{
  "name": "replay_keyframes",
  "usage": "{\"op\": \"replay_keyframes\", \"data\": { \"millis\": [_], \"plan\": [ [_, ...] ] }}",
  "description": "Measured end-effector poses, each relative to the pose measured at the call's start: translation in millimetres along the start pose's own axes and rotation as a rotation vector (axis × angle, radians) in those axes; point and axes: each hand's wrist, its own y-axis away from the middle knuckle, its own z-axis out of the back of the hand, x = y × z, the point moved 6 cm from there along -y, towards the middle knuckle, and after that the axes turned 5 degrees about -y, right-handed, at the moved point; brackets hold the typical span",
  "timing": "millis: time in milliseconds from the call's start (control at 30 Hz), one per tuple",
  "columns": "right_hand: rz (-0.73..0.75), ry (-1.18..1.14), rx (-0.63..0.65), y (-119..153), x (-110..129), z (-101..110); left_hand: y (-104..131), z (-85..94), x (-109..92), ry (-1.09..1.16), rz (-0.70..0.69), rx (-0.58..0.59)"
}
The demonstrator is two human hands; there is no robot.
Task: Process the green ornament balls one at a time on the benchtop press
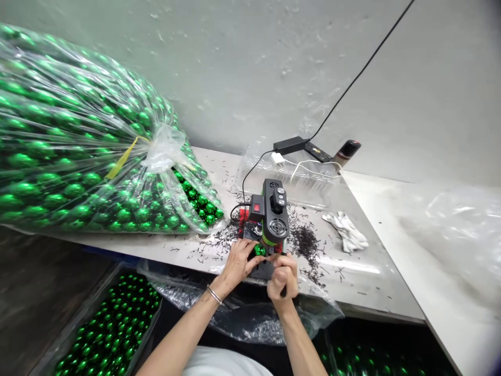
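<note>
A shiny green ball (pixel 259 250) sits at the front of a small black machine (pixel 276 211), under its head. My left hand (pixel 237 259) grips the ball between thumb and fingers from the left. On the other side, my right hand (pixel 284 275) is closed, its fingertips close to the ball's right side. Something dark shows at its palm, but what it holds is too small to make out. The machine has a red switch (pixel 256 208) on a box at its left. Its black base (pixel 263 270) lies below my hands.
A large clear bag of green balls (pixel 78 156) fills the left. Black slivers (pixel 305 241) litter the table (pixel 360 282). White gloves (pixel 346 231), a clear plastic tray (pixel 309 190), a power adapter (pixel 289 145) and a bottle (pixel 347 151) lie around. Below stands an open bag of green balls (pixel 113 318).
</note>
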Motion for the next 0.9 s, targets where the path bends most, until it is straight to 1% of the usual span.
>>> {"op": "replay_keyframes", "data": {
  "millis": [67, 167, 233, 300, 367, 433, 467, 500, 567, 633, 667, 700, 733, 800, 833, 900],
  "plan": [
    [-0.044, -0.046, -0.035, -14.8, 6.1, 4.8, -2.0, 0.0, 0.6, 0.007, 0.023, 0.004],
    [-0.172, -0.077, -0.050, -48.1, 18.3, 12.6, -0.7, 6.2, -0.5, 0.059, 0.055, 0.006],
    [-0.279, -0.087, -0.005, -69.0, 24.5, 13.9, 9.2, 16.1, -3.6, 0.098, 0.070, -0.003],
    [-0.300, -0.106, -0.001, -82.5, 31.0, 15.0, 28.1, 27.7, -10.4, 0.121, 0.052, 0.004],
    [-0.279, -0.103, -0.026, -86.0, 34.6, 14.8, 51.7, 36.6, -20.6, 0.124, -0.018, 0.053],
    [-0.261, -0.078, -0.054, -81.6, 34.4, 13.3, 70.6, 43.6, -28.6, 0.101, -0.108, 0.104],
    [-0.255, -0.066, -0.066, -78.2, 33.6, 12.5, 74.6, 48.1, -28.7, 0.079, -0.134, 0.101],
    [-0.251, -0.059, -0.076, -74.8, 32.7, 11.7, 73.4, 54.0, -25.3, 0.047, -0.137, 0.074],
    [-0.243, -0.058, -0.089, -70.1, 31.6, 10.9, 56.0, 70.5, -7.0, -0.046, -0.067, -0.042],
    [-0.239, -0.071, -0.085, -68.3, 31.2, 10.6, 25.4, 90.1, 22.0, -0.184, 0.074, -0.176],
    [-0.240, -0.075, -0.081, -68.1, 31.1, 10.6, 8.6, 98.5, 36.9, -0.262, 0.136, -0.218],
    [-0.243, -0.078, -0.078, -68.0, 30.9, 10.7, -7.6, 104.8, 50.9, -0.341, 0.189, -0.233],
    [-0.244, -0.077, -0.077, -67.9, 30.8, 11.0, -22.2, 108.1, 63.2, -0.423, 0.223, -0.214],
    [-0.246, -0.074, -0.078, -67.1, 30.5, 11.5, -43.4, 106.4, 80.3, -0.548, 0.218, -0.115],
    [-0.245, -0.072, -0.077, -66.5, 30.3, 11.5, -49.0, 102.7, 85.2, -0.592, 0.197, -0.058],
    [-0.244, -0.070, -0.075, -64.9, 29.6, 11.4, -51.5, 94.4, 90.2, -0.631, 0.159, 0.030]
  ]
}}
